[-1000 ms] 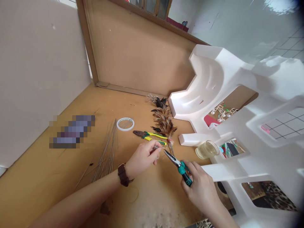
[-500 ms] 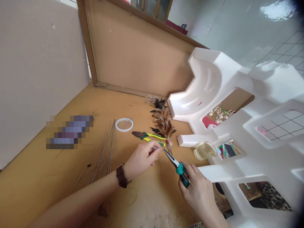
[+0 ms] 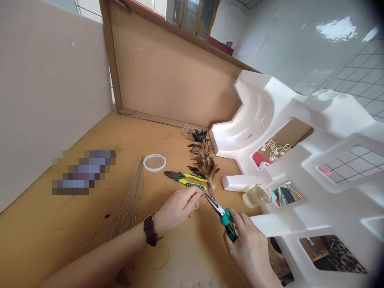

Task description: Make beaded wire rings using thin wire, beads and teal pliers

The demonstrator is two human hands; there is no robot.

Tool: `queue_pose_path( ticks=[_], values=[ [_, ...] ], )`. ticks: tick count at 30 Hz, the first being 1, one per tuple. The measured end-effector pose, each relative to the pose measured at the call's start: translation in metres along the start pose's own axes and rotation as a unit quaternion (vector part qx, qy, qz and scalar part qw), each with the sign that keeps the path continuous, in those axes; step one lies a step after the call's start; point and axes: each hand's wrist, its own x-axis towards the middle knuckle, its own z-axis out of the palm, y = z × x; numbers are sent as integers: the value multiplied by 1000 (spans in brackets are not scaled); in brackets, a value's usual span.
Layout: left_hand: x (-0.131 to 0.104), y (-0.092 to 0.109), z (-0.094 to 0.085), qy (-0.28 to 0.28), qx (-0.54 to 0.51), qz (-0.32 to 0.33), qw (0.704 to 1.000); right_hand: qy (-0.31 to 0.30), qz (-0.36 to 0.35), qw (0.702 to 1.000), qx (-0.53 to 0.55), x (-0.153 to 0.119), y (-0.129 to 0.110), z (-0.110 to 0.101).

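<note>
White foam (image 3: 256, 112) edges the tabletop (image 3: 186, 256), with room in front. The right hand (image 3: 249, 245) holds 1 of 2 pliers, the long-nose pair (image 3: 228, 226); the left hand (image 3: 177, 206) pinches something hidden.

Wires (image 3: 138, 172) and tape roll (image 3: 155, 169) lie left of the needle-nose pliers (image 3: 225, 220).

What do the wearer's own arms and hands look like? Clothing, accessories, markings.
Left hand: no glove. Left forearm: no sleeve in view; a dark brown band with a small gold-toned edge circles the wrist, perhaps a watch strap.
Right hand: no glove, and no band visible at the wrist. No cables or clear markings on either.
</note>
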Motion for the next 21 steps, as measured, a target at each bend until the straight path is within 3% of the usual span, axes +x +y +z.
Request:
queue_pose_path(
  ticks=[7, 13, 21],
  values=[
    [0, 3, -1, -19, -29, -18, 999, 39, -37, 997, -47, 3, -1, -4],
    [4, 1, -1, -45, -170, -86, 981, 49, -36, 996, -62, 2, 5, -5],
    [3, 6, -1, -70, -140, -59, 986, 37, -39, 998, -40, -2, 3, -2]
  ],
)
